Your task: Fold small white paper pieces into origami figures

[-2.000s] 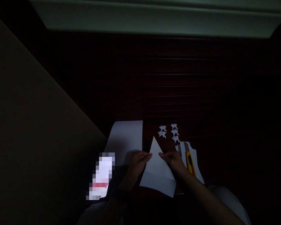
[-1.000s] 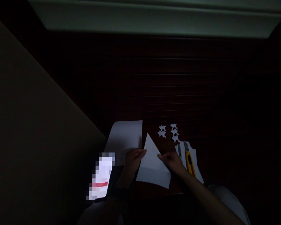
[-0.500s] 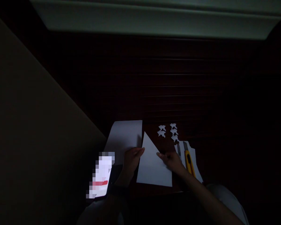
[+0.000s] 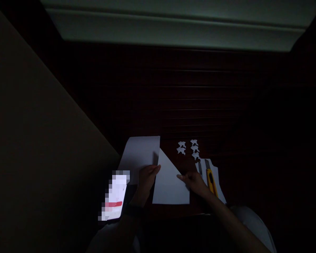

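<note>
A white sheet of paper (image 4: 170, 186), its top slanting to a point at the upper left, lies between my hands. My left hand (image 4: 146, 178) pinches its left edge between thumb and fingers. On the slanted edge, the thumb and fingers of my right hand (image 4: 195, 181) grip the same sheet. Another white sheet (image 4: 140, 149) lies flat just beyond my left hand. Right of my right hand, a yellow box cutter (image 4: 211, 181) with its blade out and a slim pen-like tool (image 4: 200, 168) rest on more white paper (image 4: 220, 193).
Several small folded paper pieces (image 4: 195, 148) stand in two columns on the dark table beyond my right hand. A lit phone (image 4: 116, 196) lies at the left, by my left forearm. A wall (image 4: 42, 140) rises close on the left.
The slanted sheet has shifted slightly left, and its lower edge now looks level. Its tip meets the edge of the other sheet. Both hands keep their grip.
</note>
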### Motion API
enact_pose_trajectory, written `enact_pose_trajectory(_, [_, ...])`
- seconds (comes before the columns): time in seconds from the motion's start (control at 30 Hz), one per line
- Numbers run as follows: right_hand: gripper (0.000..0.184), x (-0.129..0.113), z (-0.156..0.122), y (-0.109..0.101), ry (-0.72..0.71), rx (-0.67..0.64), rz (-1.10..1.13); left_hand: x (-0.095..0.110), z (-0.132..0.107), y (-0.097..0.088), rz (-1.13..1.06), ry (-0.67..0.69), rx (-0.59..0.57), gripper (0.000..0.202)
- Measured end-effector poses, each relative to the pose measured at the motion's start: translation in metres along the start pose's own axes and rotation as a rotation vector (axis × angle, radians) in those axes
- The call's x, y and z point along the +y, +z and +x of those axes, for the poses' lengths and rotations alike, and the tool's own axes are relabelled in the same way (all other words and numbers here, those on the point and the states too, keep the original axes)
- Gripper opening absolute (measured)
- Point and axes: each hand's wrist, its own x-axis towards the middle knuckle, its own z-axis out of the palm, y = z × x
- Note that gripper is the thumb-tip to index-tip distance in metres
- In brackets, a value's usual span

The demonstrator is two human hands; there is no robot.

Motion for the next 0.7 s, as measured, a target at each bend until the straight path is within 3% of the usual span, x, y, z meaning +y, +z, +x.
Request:
enact_pose_trajectory(0.2, [0.049, -0.004, -0.009, -0.008, -0.019, 0.054, -0.029, 0.003, -0.001, -0.001, -0.004, -0.023, 0.019, 0.033])
enact_pose_trajectory(0.3, [0.05, -0.005, -0.01, -0.009, -0.007, 0.011, -0.015, 0.005, -0.001, -0.001, -0.008, -0.022, 0.057, 0.035])
enact_pose_trajectory(0.4, [0.047, -0.004, -0.01, -0.011, -0.017, -0.047, 0.016, 0.012, -0.002, -0.002, 0.017, -0.015, 0.048, 0.034])
enact_pose_trajectory(0.57, [0.049, -0.004, -0.009, -0.013, -0.063, 0.02, -0.046, 0.026, -0.007, -0.004, 0.028, -0.005, 0.095, 0.033])
enact_pose_trajectory(0.7, [0.049, -0.004, -0.009, -0.011, -0.048, -0.005, -0.027, 0.031, -0.009, -0.004, 0.039, -0.019, 0.084, 0.032])
